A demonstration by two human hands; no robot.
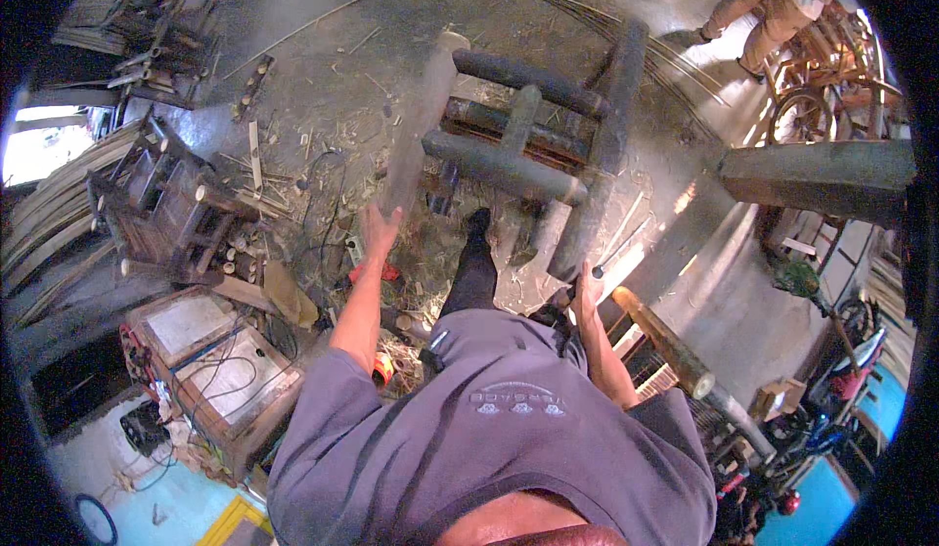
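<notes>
In front of me is a bamboo chair frame (509, 167) of thick, dark poles joined by crosspieces. My left hand (380, 231) is closed round the near end of its left pole, thumb toward the inside. At the near end of the right pole, my right hand (587, 292) grips from the outer side, its fingers partly hidden. Both arms reach forward, spread wide. One of my feet (477, 221) is on the floor below the frame. The left pole looks slightly blurred.
Another bamboo chair (161, 209) stands to the left, near a wooden box (220, 360) with cables. Thick poles (665, 341) lie close on my right, and a post (817, 176) stands beyond. Shavings and offcuts litter the floor. Another person (768, 8) is at the far right.
</notes>
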